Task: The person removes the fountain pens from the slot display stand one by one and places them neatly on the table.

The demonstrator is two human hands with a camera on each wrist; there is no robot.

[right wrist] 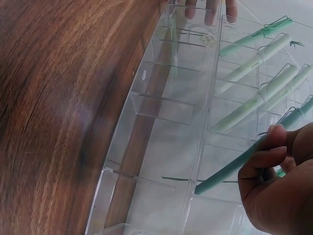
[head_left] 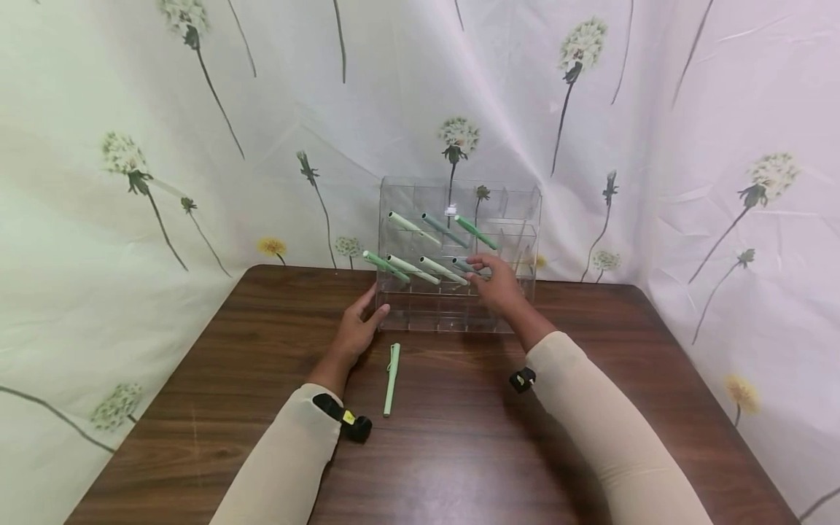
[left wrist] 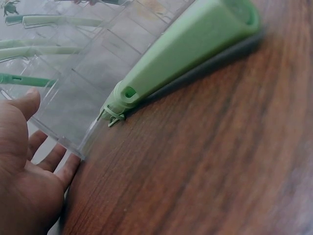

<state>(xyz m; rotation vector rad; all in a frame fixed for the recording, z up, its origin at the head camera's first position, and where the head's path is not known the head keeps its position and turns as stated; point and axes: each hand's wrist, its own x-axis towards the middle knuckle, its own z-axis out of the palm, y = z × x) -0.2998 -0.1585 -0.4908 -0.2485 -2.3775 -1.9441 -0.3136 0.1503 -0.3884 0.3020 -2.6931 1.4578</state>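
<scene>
A clear plastic tiered pen stand (head_left: 433,321) stands at the back of the table. My right hand (head_left: 496,283) pinches a dark teal pen (right wrist: 227,166) between thumb and fingers; its lower end lies in a compartment of the stand's middle tier. Left of it in that tier lean two pale green pens and a green pen (head_left: 386,267). Higher up are a pale green pen (head_left: 413,228), a grey-teal pen (head_left: 445,230) and a bright green pen (head_left: 475,232). At the stand's left side, my left hand (head_left: 354,332) rests its fairly straight fingers against the wall, thumb toward the front.
A light green pen (head_left: 391,380) lies on the brown wooden table (head_left: 453,452) in front of the stand, near my left wrist. The stand's lowest tier holds no pens. White cloth (head_left: 315,95) printed with dandelions hangs behind and at both sides.
</scene>
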